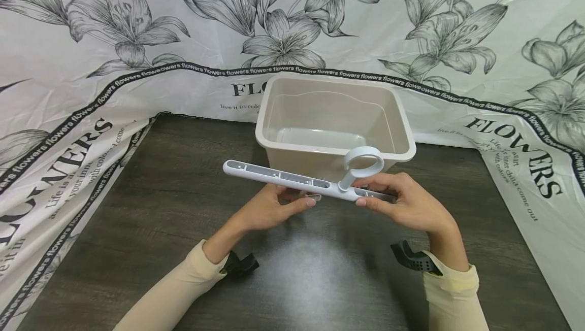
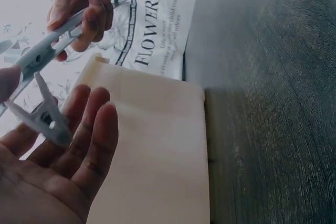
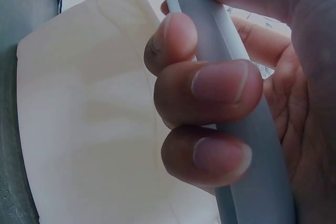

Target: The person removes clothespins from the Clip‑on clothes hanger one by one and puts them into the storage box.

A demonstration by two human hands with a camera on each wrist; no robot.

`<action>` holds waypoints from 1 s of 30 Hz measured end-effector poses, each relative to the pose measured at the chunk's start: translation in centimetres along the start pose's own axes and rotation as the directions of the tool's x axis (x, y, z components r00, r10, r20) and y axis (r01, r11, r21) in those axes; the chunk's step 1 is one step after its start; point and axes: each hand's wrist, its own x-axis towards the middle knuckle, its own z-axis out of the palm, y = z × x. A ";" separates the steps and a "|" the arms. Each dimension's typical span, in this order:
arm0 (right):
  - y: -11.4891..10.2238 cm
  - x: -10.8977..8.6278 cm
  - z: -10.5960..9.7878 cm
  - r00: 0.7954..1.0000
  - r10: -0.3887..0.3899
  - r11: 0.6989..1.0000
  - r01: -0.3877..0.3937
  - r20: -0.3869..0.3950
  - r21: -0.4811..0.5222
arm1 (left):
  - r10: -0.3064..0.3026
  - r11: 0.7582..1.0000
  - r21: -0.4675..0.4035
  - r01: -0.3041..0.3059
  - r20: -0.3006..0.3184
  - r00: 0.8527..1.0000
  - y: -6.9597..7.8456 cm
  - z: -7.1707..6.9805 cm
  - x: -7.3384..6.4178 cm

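Note:
A white clip hanger (image 1: pixel 279 174) with a ring-shaped hook (image 1: pixel 377 161) is held in mid-air by both hands, in front of a beige plastic bin. My right hand (image 1: pixel 413 204) grips the bar near its right end, and the right wrist view shows fingers (image 3: pixel 210 90) curled round it. Under the middle of the bar, my left hand (image 1: pixel 265 211) has its thumb against the hanger. A pale clip (image 2: pixel 50 119) sits between that thumb and the loosely bent fingers in the left wrist view. The bar's right end is partly hidden by the right hand.
The beige bin (image 1: pixel 407 154) stands upright at the back of the dark wooden table (image 1: pixel 183 168). White cloth (image 1: pixel 201 41) printed with flowers and lettering hangs behind and along the sides. Black straps (image 1: pixel 239 265) circle both wrists.

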 end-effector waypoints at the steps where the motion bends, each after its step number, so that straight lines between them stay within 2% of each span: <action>1: 0.0 0.0 0.0 1.000 0.000 1.000 0.000 0.002 0.001 | 0.006 1.000 -0.003 -0.006 0.015 1.000 0.0 0.1 0.0; 5: 0.0 0.0 0.1 1.000 0.000 1.000 0.000 -0.003 -0.008 | 0.031 0.999 -0.016 -0.030 0.080 0.996 0.0 0.2 0.1; 8: 0.0 0.0 0.1 1.000 -0.004 1.000 0.004 -0.001 -0.008 | 0.045 0.999 -0.017 -0.043 0.086 0.995 0.1 0.2 0.0; 15: 0.1 0.1 0.1 1.000 0.003 1.000 -0.003 0.002 0.011 | 0.126 0.992 0.023 -0.126 -0.004 0.992 0.0 -0.1 -0.1; 25: -0.1 0.1 0.2 1.000 0.003 0.999 -0.003 -0.011 0.035 | 0.184 0.983 0.028 -0.182 -0.070 0.980 0.0 0.0 -0.1; 27: -0.1 0.2 0.3 1.000 -0.001 0.999 0.002 -0.016 0.043 | 0.211 0.977 0.044 -0.208 -0.089 0.973 -0.1 0.0 -0.1; 30: -0.2 0.2 0.4 1.000 -0.013 0.999 0.014 -0.023 0.048 | 0.269 0.961 0.101 -0.257 -0.132 0.954 -0.1 0.1 0.0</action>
